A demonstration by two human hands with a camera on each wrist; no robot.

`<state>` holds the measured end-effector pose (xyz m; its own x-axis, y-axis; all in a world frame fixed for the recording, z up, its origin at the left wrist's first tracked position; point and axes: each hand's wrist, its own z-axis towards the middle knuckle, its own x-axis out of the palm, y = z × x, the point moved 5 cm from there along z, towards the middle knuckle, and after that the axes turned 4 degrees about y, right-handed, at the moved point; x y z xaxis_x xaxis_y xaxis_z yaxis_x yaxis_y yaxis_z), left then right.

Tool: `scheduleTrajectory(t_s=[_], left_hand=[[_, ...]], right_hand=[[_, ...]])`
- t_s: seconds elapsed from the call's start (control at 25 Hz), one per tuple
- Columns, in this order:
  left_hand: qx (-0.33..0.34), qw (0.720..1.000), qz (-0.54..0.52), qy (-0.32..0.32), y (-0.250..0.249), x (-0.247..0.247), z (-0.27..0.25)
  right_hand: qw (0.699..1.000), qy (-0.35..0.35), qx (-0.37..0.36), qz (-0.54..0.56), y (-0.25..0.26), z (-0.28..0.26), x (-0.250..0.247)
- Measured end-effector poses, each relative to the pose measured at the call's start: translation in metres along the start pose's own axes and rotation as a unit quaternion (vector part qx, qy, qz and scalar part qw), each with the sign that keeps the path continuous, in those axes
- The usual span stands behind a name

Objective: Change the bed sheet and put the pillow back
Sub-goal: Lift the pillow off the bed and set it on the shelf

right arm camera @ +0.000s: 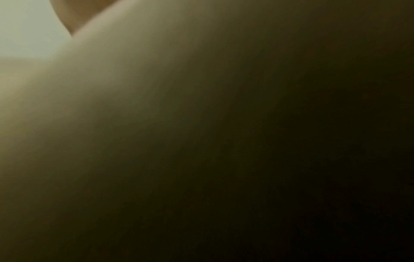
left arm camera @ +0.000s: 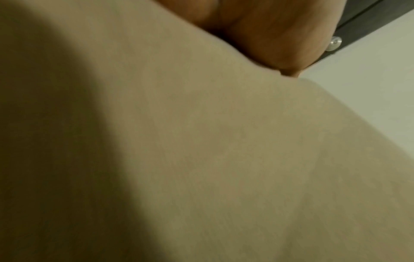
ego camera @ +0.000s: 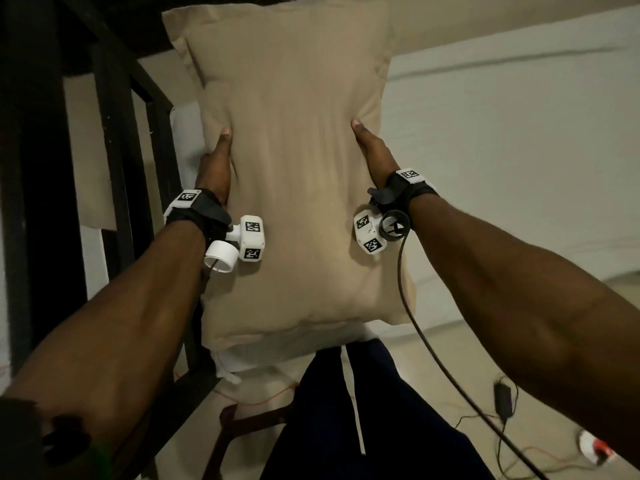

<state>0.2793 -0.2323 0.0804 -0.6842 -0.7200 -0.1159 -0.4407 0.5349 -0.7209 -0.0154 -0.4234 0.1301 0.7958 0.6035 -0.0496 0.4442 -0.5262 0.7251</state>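
A tan pillow [ego camera: 294,174] is held lengthwise above the head end of the bed. My left hand [ego camera: 216,161] grips its left side and my right hand [ego camera: 372,150] its right side. Both thumbs lie on top, and the other fingers are hidden beneath the pillow. A pale sheet [ego camera: 519,150] covers the mattress to the right. In the left wrist view the pillow [left arm camera: 201,141] fills the frame, with my left hand [left arm camera: 268,35] pressed into it. The right wrist view shows dark blurred pillow [right arm camera: 134,88] fabric and a bit of my right hand [right arm camera: 74,14].
A black metal bed frame [ego camera: 114,133] stands close on the left. White bedding [ego camera: 242,355] shows under the pillow's near edge. My dark trousers [ego camera: 346,410] are below. On the floor lie cables, a black power adapter [ego camera: 504,400] and a white-and-red object [ego camera: 594,448].
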Motion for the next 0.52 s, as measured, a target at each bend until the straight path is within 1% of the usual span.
scheduleTrajectory(t_s=[0.16, 0.2, 0.32, 0.44, 0.52], left_hand=[[0.037, 0.996, 0.069, 0.039, -0.048, 0.082, -0.066], [0.036, 0.995, 0.076, 0.051, -0.05, 0.102, -0.075], [0.041, 0.989, 0.103, 0.097, -0.056, 0.176, -0.108], [0.052, 0.98, 0.135, 0.137, -0.06, 0.27, -0.158], [0.066, 0.972, 0.162, 0.158, -0.062, 0.332, -0.206]], right_hand=[[0.997, -0.037, 0.023, 0.069, 0.003, -0.066, -0.088], [0.995, -0.047, 0.028, 0.085, -0.001, -0.078, -0.108], [0.989, -0.099, 0.006, 0.109, -0.009, -0.122, -0.182], [0.979, -0.141, -0.004, 0.147, -0.02, -0.178, -0.26], [0.972, -0.164, -0.009, 0.166, -0.033, -0.212, -0.312]])
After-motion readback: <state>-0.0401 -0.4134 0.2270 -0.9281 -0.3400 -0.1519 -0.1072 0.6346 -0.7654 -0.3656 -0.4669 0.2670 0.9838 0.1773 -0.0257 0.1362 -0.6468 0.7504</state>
